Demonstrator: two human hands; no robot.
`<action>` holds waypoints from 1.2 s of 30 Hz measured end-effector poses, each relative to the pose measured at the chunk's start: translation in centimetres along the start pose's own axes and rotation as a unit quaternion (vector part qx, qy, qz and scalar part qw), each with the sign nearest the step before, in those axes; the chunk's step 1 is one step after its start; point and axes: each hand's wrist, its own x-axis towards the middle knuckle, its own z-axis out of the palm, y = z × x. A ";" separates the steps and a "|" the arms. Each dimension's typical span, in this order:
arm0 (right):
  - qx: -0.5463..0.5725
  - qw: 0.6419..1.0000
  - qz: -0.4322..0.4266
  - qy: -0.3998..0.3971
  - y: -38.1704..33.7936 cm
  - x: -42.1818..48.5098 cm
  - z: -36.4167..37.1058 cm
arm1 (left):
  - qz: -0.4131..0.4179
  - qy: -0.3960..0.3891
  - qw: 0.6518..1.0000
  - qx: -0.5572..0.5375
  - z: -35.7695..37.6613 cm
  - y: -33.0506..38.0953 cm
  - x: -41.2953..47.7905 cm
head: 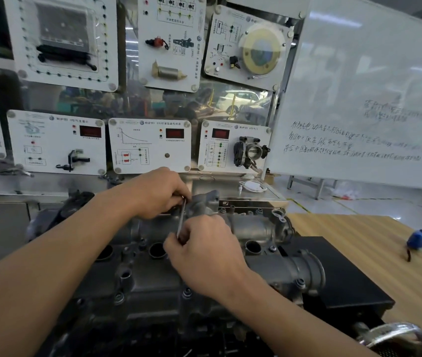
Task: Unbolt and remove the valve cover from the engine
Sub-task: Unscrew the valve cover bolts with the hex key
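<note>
I am looking down through the head camera, and a whiteboard (359, 86) with handwritten lines is filling the upper right, leaning beside a wall of white training panels (150, 145) carrying gauges and mounted parts. Below them the engine (300, 271) is sitting across the middle of the view, resting on a black base (338, 282) that is lying on a striped wooden tabletop (359, 235). The grey cast valve cover (148, 282) is sitting in place on top of the engine, its round plug wells opening upward and a bolt (186, 293) with a bluish collar standing in its near edge. Both bare forearms are reaching in from the bottom left and bottom right. The left hand (158, 194) is hovering over the cover's far raised housing, its fingers curling around the upper end of a slim metal tool (181, 217). The right hand (204, 243) is sitting just nearer to me, over the cover's middle, pinching the tool's lower end between thumb and fingers. I cannot tell what the tool's tip is engaging. Well apart on the right, a small blue object (417, 239) is lying on the tabletop.
</note>
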 end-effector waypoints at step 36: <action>0.016 0.998 0.062 0.001 -1.5 -0.4 0.9 | -0.183 0.017 0.954 -0.237 2.0 -0.3 0.0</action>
